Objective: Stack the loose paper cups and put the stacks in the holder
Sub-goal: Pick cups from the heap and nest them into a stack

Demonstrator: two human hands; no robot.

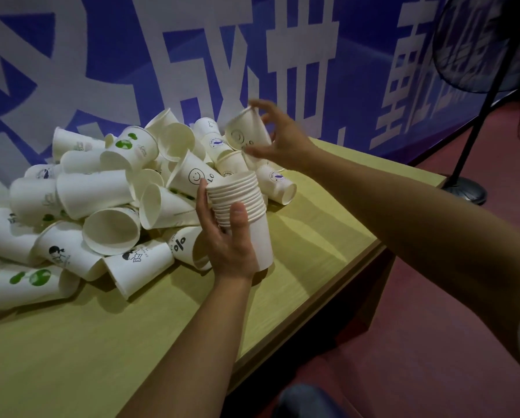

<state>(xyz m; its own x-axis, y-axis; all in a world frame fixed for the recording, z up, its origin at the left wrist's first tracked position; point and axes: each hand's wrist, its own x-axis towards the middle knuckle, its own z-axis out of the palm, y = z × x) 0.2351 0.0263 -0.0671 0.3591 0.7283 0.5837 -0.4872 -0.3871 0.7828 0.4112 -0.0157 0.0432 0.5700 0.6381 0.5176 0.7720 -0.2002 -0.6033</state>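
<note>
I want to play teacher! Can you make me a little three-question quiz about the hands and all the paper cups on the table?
1. True or false: the left hand holds a stack of nested cups.
2. What is drawn on the cup that the right hand holds? A) a smiley face B) a green leaf C) a percent sign
3. Fill in: the pile of loose cups lies on a yellowish ______.

Key
1. True.
2. A, a smiley face.
3. Table.
</note>
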